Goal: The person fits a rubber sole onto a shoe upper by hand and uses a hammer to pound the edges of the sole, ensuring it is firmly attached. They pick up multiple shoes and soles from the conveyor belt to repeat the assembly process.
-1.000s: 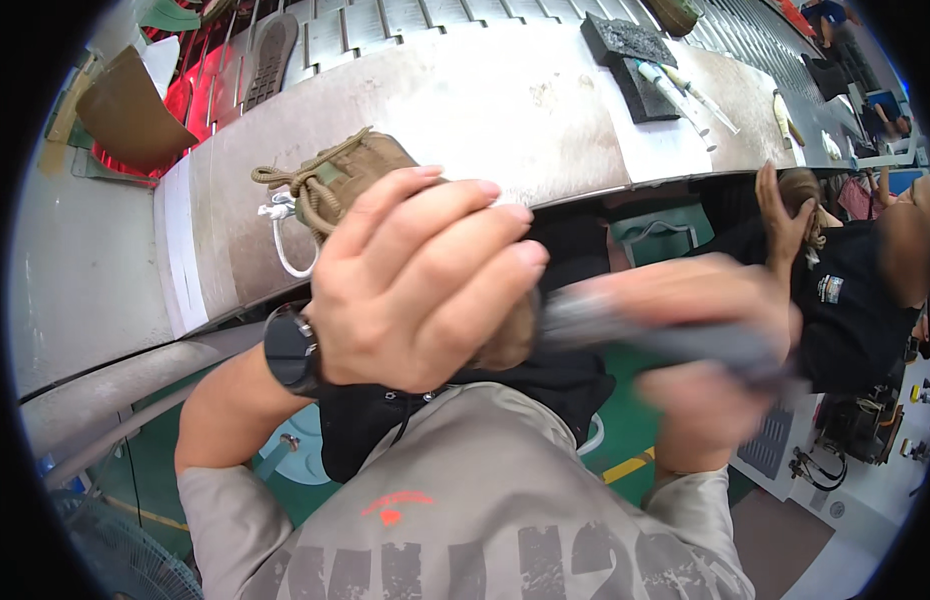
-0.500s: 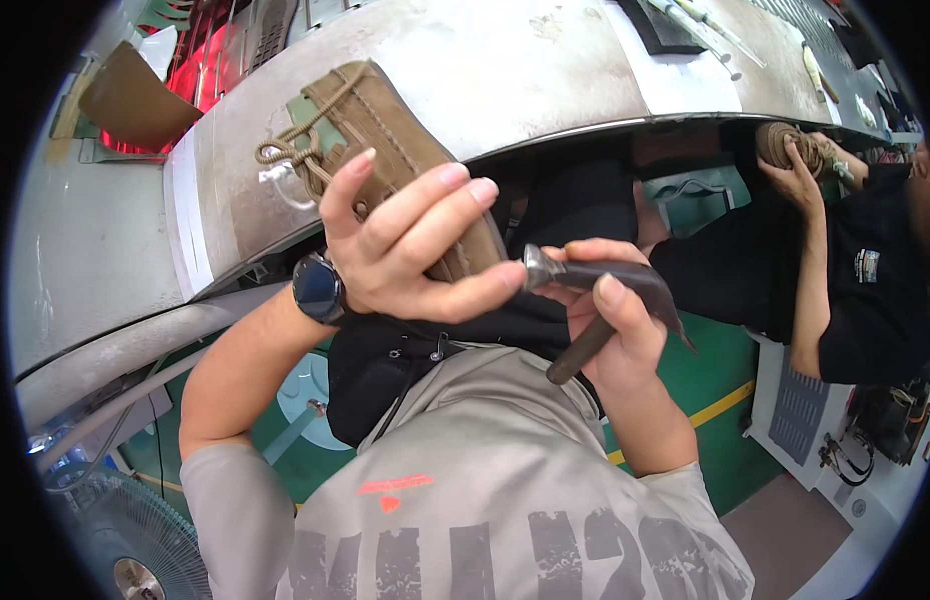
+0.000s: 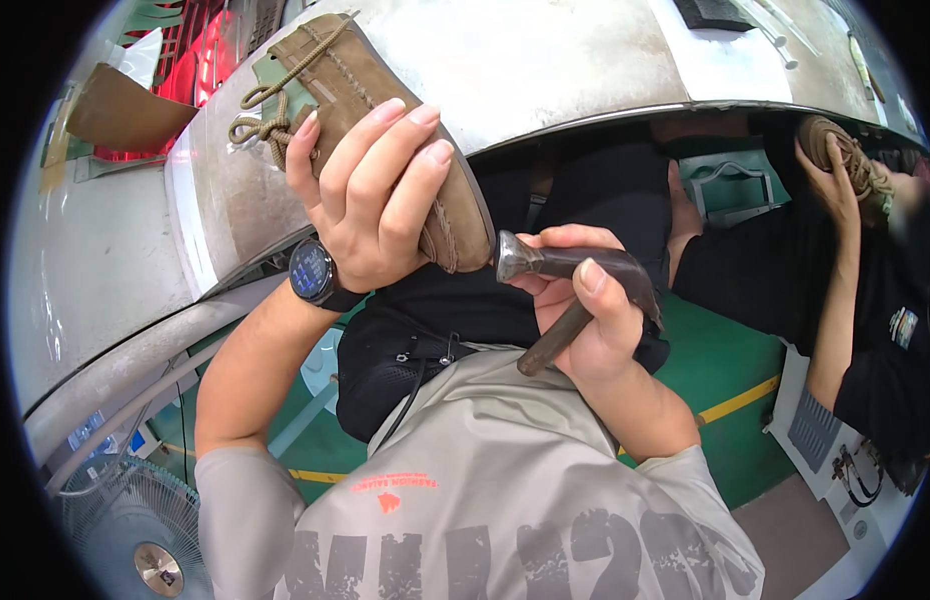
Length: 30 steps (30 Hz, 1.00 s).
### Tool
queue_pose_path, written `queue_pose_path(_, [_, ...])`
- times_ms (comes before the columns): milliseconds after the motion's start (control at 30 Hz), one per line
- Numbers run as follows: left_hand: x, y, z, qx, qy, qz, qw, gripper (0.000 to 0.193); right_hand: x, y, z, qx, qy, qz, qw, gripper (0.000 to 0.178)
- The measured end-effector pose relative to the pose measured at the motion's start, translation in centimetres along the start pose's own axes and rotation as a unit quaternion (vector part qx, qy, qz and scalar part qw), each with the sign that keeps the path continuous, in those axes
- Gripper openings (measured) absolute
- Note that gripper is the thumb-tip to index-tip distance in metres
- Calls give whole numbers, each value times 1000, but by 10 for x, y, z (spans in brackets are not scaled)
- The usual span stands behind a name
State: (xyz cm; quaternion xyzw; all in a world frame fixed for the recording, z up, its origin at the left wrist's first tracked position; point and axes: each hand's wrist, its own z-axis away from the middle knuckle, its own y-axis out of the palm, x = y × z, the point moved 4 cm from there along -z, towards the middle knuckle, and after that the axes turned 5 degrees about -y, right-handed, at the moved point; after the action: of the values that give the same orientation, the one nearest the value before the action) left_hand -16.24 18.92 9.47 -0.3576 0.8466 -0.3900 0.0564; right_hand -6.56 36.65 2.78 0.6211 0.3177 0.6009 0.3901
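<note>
My left hand (image 3: 370,215) holds a brown suede shoe (image 3: 350,85) with its toe end pointing down toward me. The fingers lie across the shoe and the thumb is hidden. Olive laces (image 3: 275,128) hang in loops on its left side. My right hand (image 3: 600,335) grips a dark hammer (image 3: 585,262), its fingers wrapped round the head and upper handle. The hammer's round metal face points left, just beside the shoe's toe, with a small gap between them. Its short handle (image 3: 555,342) slants down to the left.
A worn metal bench (image 3: 545,60) curves across the far side, with a white sheet (image 3: 720,70) and thin tools on it. At the right a co-worker holds another brown laced shoe (image 3: 835,150). A fan (image 3: 135,530) stands at the lower left, near a metal rail (image 3: 155,350).
My left hand and the shoe have shifted up and left, and the thumb has gone out of sight. The hammer has moved slightly left, its face now nearer the shoe's toe.
</note>
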Motion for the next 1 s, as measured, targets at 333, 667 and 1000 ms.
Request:
queue_pose_path(333, [-2,1,0,-25,-41,12,999,32,85,67,-65,389,-187,534,727,26])
queue_pose_path(667, [3,4,6,-19,8,-3,1000,50,58,19,-45,149,-25,338,929,32])
queue_pose_path(1000, [3,4,9,-30,-2,-1,1000,46,91,98,-94,458,-157,566,667,30])
